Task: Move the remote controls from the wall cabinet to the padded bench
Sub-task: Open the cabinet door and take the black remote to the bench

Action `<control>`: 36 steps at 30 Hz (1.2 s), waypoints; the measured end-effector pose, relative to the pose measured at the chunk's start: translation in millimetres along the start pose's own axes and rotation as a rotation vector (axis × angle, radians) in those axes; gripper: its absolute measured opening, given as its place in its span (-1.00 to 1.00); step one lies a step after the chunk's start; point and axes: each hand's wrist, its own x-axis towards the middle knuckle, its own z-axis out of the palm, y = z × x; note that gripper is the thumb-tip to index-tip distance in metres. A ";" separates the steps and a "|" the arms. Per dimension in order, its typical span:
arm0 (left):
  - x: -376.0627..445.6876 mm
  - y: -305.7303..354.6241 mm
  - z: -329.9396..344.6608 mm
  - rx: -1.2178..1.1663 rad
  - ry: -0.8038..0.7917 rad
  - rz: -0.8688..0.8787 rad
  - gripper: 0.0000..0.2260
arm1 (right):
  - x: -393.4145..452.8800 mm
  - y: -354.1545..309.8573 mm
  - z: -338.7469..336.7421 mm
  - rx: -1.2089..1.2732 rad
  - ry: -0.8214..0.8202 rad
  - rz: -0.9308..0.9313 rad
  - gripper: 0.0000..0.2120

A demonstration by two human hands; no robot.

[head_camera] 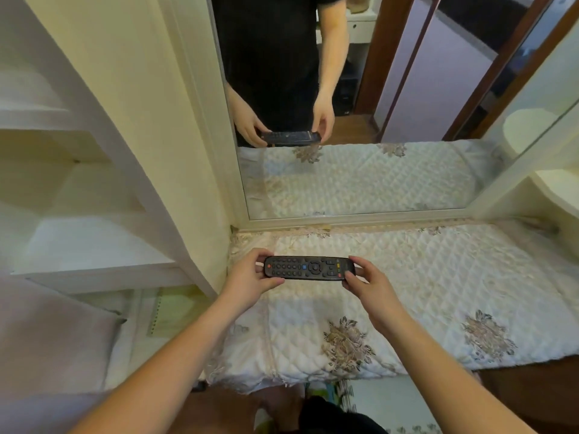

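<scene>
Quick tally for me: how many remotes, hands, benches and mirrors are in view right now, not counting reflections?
Remote control: 1, held over the bench at both ends
Hands: 2, left hand and right hand
Padded bench: 1
Mirror: 1
Wall cabinet: 1, with no remotes visible on its shelves
Total: 6

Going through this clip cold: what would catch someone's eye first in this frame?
Most striking is the black remote control, held crosswise at centre by both ends, left hand and right hand, above the quilted padded bench. Behind it, the mirror on the wall repeats the hands and the remote. At left stand the white cabinet shelves.
</scene>
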 end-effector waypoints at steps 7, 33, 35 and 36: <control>40.8 -10.9 22.0 0.086 0.068 -0.091 -0.58 | 67.8 2.7 0.4 -0.046 -0.038 0.034 -0.77; 100.7 -42.6 66.8 0.029 0.042 -0.359 -0.44 | 153.0 49.3 -3.3 -0.182 -0.059 0.245 -0.59; 98.2 -41.5 66.9 0.033 0.042 -0.368 -0.48 | 152.1 49.3 -3.9 -0.184 -0.069 0.236 -0.59; 97.7 -42.1 67.0 0.031 0.041 -0.371 -0.49 | 151.6 48.9 -4.1 -0.185 -0.072 0.234 -0.59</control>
